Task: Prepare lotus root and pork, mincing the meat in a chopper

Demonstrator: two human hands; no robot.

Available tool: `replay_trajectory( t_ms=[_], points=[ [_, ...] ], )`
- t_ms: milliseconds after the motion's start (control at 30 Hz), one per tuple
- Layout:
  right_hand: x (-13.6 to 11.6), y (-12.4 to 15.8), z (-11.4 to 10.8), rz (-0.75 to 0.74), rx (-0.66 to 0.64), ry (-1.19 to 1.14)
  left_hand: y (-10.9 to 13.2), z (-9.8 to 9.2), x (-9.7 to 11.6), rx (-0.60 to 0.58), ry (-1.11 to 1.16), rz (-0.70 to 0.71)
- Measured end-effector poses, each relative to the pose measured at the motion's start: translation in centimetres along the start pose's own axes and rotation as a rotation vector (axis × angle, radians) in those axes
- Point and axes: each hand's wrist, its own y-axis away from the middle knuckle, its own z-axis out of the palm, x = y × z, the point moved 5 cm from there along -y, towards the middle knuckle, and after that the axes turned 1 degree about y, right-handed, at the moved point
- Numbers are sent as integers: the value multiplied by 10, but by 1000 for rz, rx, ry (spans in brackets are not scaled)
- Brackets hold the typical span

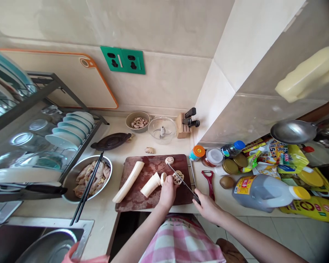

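Note:
On the dark red cutting board (142,199) lie a long peeled lotus root (128,181) and a shorter piece (150,185). My left hand (167,190) is closed on the short piece's cut end, beside a holed slice (178,177). Another slice (169,160) rests at the board's far edge. My right hand (207,206) grips the handle of a knife (181,179), whose blade slants across the board toward the slices.
A metal bowl of raw chicken (91,175) with black chopsticks (87,191) sits left of the board. A dish rack (44,135) stands further left, a sink (44,241) below. A red peeler (209,182), jars, an oil jug (265,191) and packets crowd the right.

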Motion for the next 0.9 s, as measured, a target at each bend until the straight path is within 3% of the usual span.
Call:
replay_trajectory(
  t_ms=[267,400,500,667,767,900],
  points=[
    [-13,-26,0,-44,66,42,1,-1,-3,-23,-15,-44],
    [-10,-10,-7,-144,126,-59,3,-3,-3,7,38,-35],
    [5,11,-9,-132,190,-306,-1,-4,7,-21,-18,-64],
    [50,29,12,149,49,-773,-23,1,36,-231,-319,-138],
    [69,30,27,199,37,-890,-34,6,46,-306,-443,-112],
    [81,25,49,214,5,-953,-39,10,42,-319,-465,-74]
  ],
)
